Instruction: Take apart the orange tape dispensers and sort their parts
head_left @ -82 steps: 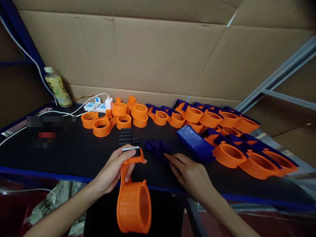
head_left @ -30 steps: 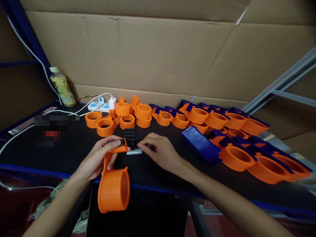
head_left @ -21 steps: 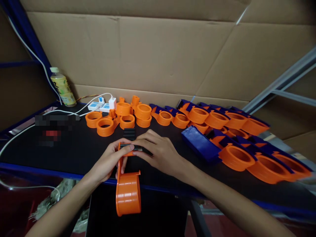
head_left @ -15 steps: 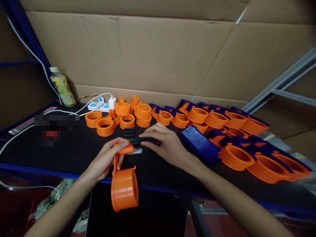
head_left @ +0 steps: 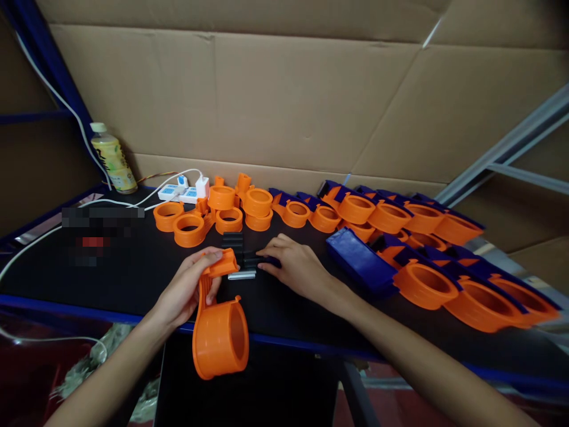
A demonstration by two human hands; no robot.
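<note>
My left hand (head_left: 186, 287) is closed around the arm of an orange plastic tape dispenser body (head_left: 220, 338). Its wide ring hangs below the fingers, past the table's front edge, and its narrow hollow end points right. Just right of that end, my right hand (head_left: 296, 264) pinches a small black plastic piece (head_left: 250, 261) between thumb and fingers, low over the table. The black piece and the orange end are apart. Behind them lies a ribbed black part (head_left: 232, 241), and a thin silver metal strip (head_left: 242, 275) lies in front.
Several orange dispenser bodies (head_left: 189, 230) stand at the back left. Rows of orange-and-blue dispensers (head_left: 427, 284) fill the right side, with a blue part (head_left: 362, 261) beside my right hand. A power strip (head_left: 178, 193), cables and a drink bottle (head_left: 113, 157) stand at the rear left.
The orange dispenser body has shifted slightly left in my left hand. My right hand has drawn the black piece away from the orange end and lowered it toward the table.
</note>
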